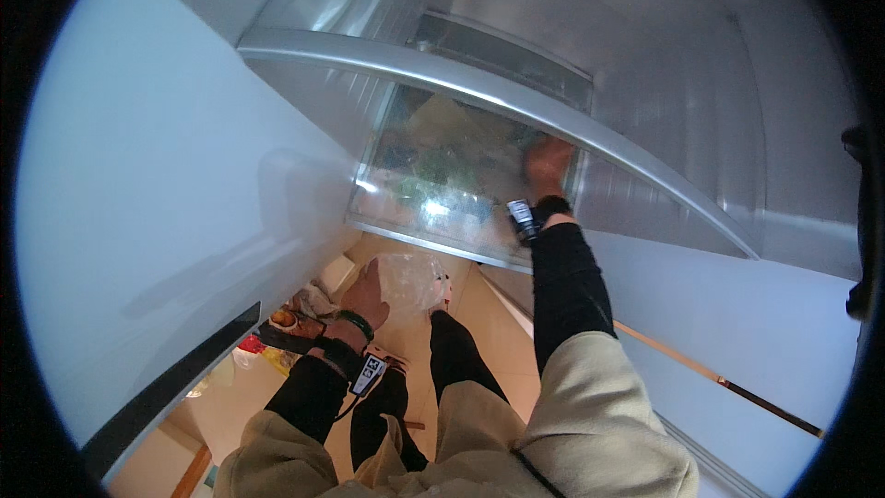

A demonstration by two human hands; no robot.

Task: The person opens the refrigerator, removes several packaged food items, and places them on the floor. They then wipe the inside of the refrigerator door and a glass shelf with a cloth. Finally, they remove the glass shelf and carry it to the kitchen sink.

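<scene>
My left hand [364, 297] is low, in front of an open refrigerator, and grips a crumpled clear plastic bag [411, 280]. My right hand [548, 162] reaches inside to the right side of a clear glass or plastic panel [477, 187]. It is blurred, so its fingers cannot be made out, nor can I tell whether it grips anything. Green and pale contents show dimly through the panel, under a bright reflection. Just beyond that hand, a curved silver shelf edge [442, 71] crosses the compartment. Both wrists wear dark straps with small devices.
A white refrigerator door [152, 152] stands open at left, its dark edge strip [180, 387] near me. Below it, several bags and food items [294, 325] sit by the floor. White panels [719, 311] flank my right arm. My feet stand on a tan floor [501, 332].
</scene>
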